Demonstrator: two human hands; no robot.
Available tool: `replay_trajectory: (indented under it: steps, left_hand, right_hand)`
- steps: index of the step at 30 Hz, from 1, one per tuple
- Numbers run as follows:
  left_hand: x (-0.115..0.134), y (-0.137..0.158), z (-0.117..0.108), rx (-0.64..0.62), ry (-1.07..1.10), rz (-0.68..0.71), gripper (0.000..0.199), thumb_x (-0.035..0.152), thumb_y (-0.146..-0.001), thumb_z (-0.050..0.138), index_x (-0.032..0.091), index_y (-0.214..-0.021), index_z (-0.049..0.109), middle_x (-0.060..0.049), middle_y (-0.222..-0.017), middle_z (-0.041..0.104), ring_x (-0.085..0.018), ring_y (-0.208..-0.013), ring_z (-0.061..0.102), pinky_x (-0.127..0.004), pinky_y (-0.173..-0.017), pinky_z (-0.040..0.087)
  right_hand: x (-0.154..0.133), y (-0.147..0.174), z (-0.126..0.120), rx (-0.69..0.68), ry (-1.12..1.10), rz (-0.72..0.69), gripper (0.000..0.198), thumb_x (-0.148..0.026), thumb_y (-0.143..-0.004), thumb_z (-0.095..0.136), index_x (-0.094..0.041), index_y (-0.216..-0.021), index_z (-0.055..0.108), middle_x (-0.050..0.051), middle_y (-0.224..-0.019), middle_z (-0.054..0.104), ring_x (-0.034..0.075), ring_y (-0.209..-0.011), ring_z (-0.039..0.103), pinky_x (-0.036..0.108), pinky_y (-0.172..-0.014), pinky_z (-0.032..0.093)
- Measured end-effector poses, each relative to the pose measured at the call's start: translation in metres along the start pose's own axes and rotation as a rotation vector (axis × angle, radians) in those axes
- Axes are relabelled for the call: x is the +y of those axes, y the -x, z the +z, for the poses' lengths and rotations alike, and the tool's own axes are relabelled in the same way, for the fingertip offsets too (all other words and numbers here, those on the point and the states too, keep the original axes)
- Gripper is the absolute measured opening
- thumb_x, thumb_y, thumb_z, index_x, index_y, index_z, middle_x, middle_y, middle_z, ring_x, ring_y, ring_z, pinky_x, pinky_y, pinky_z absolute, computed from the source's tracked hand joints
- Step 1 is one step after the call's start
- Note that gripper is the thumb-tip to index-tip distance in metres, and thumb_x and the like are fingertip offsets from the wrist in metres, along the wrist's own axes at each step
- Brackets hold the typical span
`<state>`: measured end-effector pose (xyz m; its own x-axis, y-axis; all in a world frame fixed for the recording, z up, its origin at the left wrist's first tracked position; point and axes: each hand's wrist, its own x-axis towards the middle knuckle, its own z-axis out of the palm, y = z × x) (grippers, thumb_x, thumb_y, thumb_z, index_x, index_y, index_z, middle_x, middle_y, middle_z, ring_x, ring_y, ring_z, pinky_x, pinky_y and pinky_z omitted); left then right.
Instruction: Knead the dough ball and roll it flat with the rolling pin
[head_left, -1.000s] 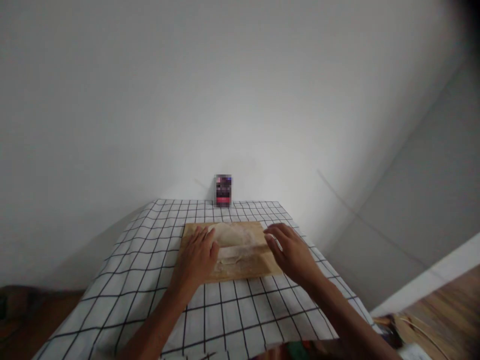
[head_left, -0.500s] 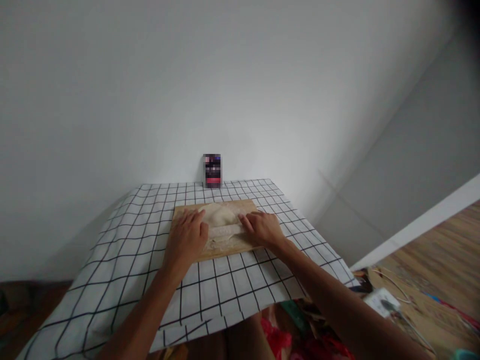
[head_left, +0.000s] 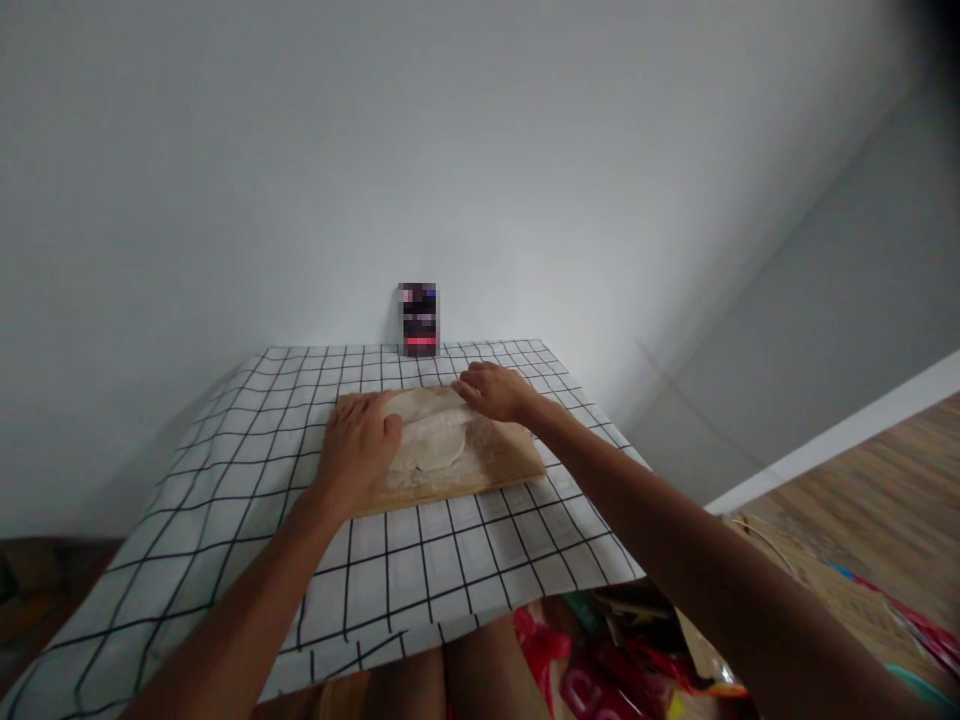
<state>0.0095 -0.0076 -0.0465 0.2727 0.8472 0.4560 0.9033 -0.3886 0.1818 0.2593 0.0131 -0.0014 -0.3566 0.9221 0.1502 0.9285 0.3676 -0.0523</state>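
A pale, flattened sheet of dough lies on a wooden board. Across the dough rests a flour-dusted rolling pin, tilted so its right end is farther from me. My left hand covers the pin's left end, the palm pressing down and the thumb along it. At the other end, my right hand is closed over the pin, fingers curled near the board's far edge. Both ends of the pin are hidden under my hands.
A checked white cloth covers the table under the board. At its back a small dark upright object, pixelated, leans against the white wall. Red plastic bags lie below the table's front edge at right.
The rolling pin has gone from nearly level to slanted, as my right hand moved away from me. More of the flattened dough shows on the near side. The view has shifted slightly.
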Motion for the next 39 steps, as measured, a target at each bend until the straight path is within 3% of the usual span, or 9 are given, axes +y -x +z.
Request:
replay_trajectory:
  steps: [2, 5, 14, 19, 24, 27, 31, 39]
  left_hand:
    - [0.002, 0.001, -0.001, 0.022, 0.012, 0.018, 0.044, 0.022, -0.094, 0.039, 0.014, -0.129, 0.065, -0.013, -0.129, 0.072, -0.031, -0.125, 0.061, -0.052, -0.114, 0.045]
    - [0.007, 0.004, -0.004, 0.047, 0.006, 0.019, 0.044, 0.022, -0.094, 0.040, 0.013, -0.130, 0.064, -0.015, -0.130, 0.071, -0.033, -0.128, 0.060, -0.055, -0.114, 0.044]
    - [0.013, 0.024, -0.005, 0.073, -0.052, 0.130, 0.052, 0.028, -0.102, 0.034, 0.008, -0.142, 0.060, -0.018, -0.143, 0.065, -0.038, -0.140, 0.053, -0.062, -0.119, 0.037]
    - [0.013, 0.041, -0.006, 0.004, -0.052, 0.156, 0.055, 0.035, -0.105, 0.031, 0.014, -0.150, 0.055, -0.012, -0.156, 0.055, -0.036, -0.149, 0.044, -0.058, -0.122, 0.036]
    - [0.011, 0.035, -0.003, -0.016, -0.105, 0.099, 0.055, 0.033, -0.105, 0.029, 0.014, -0.150, 0.054, -0.014, -0.153, 0.058, -0.035, -0.146, 0.048, -0.058, -0.120, 0.037]
    - [0.011, 0.024, -0.004, -0.030, -0.160, 0.059, 0.052, 0.030, -0.104, 0.032, 0.011, -0.145, 0.058, -0.017, -0.150, 0.060, -0.035, -0.144, 0.051, -0.059, -0.118, 0.039]
    - [0.014, 0.013, -0.008, -0.003, -0.154, 0.043, 0.047, 0.023, -0.100, 0.036, 0.008, -0.136, 0.062, -0.019, -0.146, 0.063, -0.034, -0.139, 0.054, -0.058, -0.115, 0.043]
    - [0.012, 0.018, -0.004, 0.078, -0.139, 0.116, 0.050, 0.027, -0.101, 0.033, 0.009, -0.141, 0.059, -0.016, -0.146, 0.064, -0.035, -0.141, 0.053, -0.058, -0.118, 0.041]
  right_hand:
    - [0.005, -0.004, 0.008, 0.036, -0.022, -0.067, 0.049, -0.044, -0.110, 0.029, -0.021, -0.112, 0.072, 0.009, -0.122, 0.071, 0.024, -0.110, 0.062, 0.034, -0.087, 0.044]
    - [0.012, -0.001, 0.022, 0.076, -0.082, -0.118, 0.050, -0.041, -0.111, 0.026, -0.021, -0.116, 0.071, 0.008, -0.126, 0.071, 0.024, -0.115, 0.063, 0.036, -0.095, 0.046]
    - [-0.006, 0.054, 0.037, 0.222, -0.152, -0.046, 0.050, -0.037, -0.111, 0.028, -0.021, -0.125, 0.072, 0.006, -0.137, 0.071, 0.024, -0.129, 0.063, 0.041, -0.109, 0.050]
    - [-0.016, 0.080, 0.039, 0.234, -0.146, -0.021, 0.048, -0.039, -0.111, 0.029, -0.022, -0.139, 0.064, 0.007, -0.154, 0.058, 0.025, -0.146, 0.048, 0.045, -0.117, 0.044]
    - [-0.014, 0.058, 0.026, 0.129, -0.110, -0.003, 0.047, -0.039, -0.111, 0.030, -0.022, -0.125, 0.071, 0.010, -0.152, 0.059, 0.027, -0.140, 0.055, 0.045, -0.114, 0.047]
    - [-0.011, 0.034, 0.016, 0.069, -0.088, -0.005, 0.046, -0.038, -0.111, 0.031, -0.022, -0.114, 0.074, 0.010, -0.137, 0.070, 0.028, -0.127, 0.065, 0.043, -0.106, 0.051]
    - [-0.005, 0.012, 0.014, 0.055, -0.102, -0.023, 0.043, -0.038, -0.111, 0.034, -0.022, -0.117, 0.073, 0.008, -0.123, 0.076, 0.025, -0.112, 0.071, 0.037, -0.094, 0.055]
    - [-0.006, 0.031, 0.026, 0.151, -0.150, -0.047, 0.045, -0.031, -0.111, 0.031, -0.018, -0.123, 0.072, 0.009, -0.139, 0.069, 0.023, -0.132, 0.061, 0.039, -0.114, 0.043]
